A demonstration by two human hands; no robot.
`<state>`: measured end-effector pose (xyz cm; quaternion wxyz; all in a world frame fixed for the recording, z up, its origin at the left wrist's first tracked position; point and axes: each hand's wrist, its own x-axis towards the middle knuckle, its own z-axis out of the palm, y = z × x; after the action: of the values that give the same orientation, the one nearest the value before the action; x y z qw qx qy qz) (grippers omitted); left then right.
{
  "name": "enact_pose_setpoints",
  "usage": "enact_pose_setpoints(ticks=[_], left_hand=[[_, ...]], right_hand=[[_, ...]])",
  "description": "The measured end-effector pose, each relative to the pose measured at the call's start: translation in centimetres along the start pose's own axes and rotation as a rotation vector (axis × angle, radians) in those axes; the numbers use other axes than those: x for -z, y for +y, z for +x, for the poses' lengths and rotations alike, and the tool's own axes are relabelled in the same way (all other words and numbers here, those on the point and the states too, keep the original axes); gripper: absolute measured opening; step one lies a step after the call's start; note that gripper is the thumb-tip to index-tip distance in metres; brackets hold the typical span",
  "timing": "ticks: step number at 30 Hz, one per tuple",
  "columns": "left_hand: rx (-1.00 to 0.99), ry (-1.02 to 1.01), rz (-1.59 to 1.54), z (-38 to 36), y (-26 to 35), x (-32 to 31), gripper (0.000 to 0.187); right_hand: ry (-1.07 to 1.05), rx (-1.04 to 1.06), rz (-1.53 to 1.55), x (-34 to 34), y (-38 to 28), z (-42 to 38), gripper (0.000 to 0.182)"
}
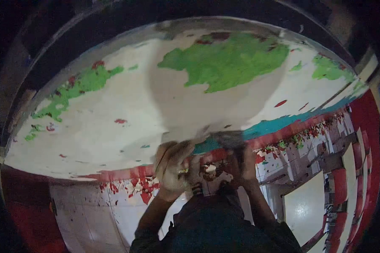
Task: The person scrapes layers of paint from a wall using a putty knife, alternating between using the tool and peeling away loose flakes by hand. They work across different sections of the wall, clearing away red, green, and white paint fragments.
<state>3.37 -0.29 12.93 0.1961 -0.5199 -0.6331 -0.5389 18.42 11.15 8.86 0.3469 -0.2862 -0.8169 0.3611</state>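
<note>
A broad curved white surface (114, 101) with green, red and teal patches stretches across the view. At its lower edge, near the middle, is my left hand (173, 168), raised and blurred, its fingers smeared against the edge. My right hand (240, 162) is beside it on the right, dark and blurred, close to the same edge. Whether either hand holds anything cannot be made out. A shadow falls over the surface above both hands.
Red, white and green scraps (143, 187) lie on the pale tiled floor (84, 211) below the edge. At the lower right stands a white panel (304, 206) beside stacked red and white pieces (340, 189).
</note>
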Motion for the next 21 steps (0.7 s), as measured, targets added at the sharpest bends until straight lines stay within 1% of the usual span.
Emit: enact_pose_setpoints(ticks=[1,3,4,5,6,8,9,10,12,15,16,17,18,19,21], left_hand=[[-0.118,-0.056,0.111,-1.2,-1.2,0.6,0.020],[-0.250,-0.173,0.343,-2.5,-2.6,1.3,0.031],[-0.310,-0.230,0.467,-3.3,-3.2,1.5,0.038],[-0.282,-0.372,0.610,-4.3,-4.1,1.4,0.042],[-0.331,-0.402,0.714,-3.7,-4.0,1.7,0.044],[-0.425,-0.473,0.925,-1.0,-3.9,1.7,0.046],[-0.464,-0.351,0.943,0.6,-3.8,1.4,0.048],[-0.500,-0.231,0.960,2.3,-3.5,1.0,0.050],[-0.400,-0.063,0.931,6.4,-1.2,0.0,0.056],[-0.367,-0.044,0.890,6.7,-0.3,-5.4,0.057],[-0.627,-0.382,0.991,5.3,-1.4,-7.5,0.053],[-0.639,-0.587,0.771,3.4,-0.8,-9.7,0.048],[-0.611,-0.620,0.498,0.5,-1.2,-11.2,0.037],[-0.586,-0.661,0.228,-2.5,-1.5,-12.8,0.026],[-0.497,-1.380,0.232,-7.1,-1.7,-12.0,0.019]], right_hand=[[-0.087,-0.027,-0.129,0.7,2.3,-1.2,0.028],[-0.275,-0.089,-0.383,2.4,6.2,-3.8,0.029],[-0.362,-0.153,-0.411,3.7,6.4,-4.3,0.028],[-0.452,-0.218,-0.435,4.9,6.3,-4.9,0.027],[-0.543,-0.284,-0.455,6.0,6.5,-5.5,0.026],[-0.621,-0.337,-0.468,7.4,8.5,-6.9,0.025],[-0.664,-0.364,-0.474,7.8,9.5,-7.7,0.025],[-0.649,-0.371,-0.445,8.2,10.5,-8.4,0.030],[-0.619,-0.380,-0.383,8.9,12.1,-9.6,0.043],[-0.533,-0.404,-0.338,9.1,11.8,-10.4,0.038],[-0.572,-0.429,-0.305,9.2,12.6,-11.3,0.037],[-0.611,-0.451,-0.274,9.2,14.0,-12.1,0.036],[-0.650,-0.470,-0.245,9.4,14.9,-12.8,0.035],[-0.630,-0.445,-0.268,9.7,15.0,-13.4,0.036],[-0.582,-0.402,-0.307,10.2,15.1,-14.3,0.038]])
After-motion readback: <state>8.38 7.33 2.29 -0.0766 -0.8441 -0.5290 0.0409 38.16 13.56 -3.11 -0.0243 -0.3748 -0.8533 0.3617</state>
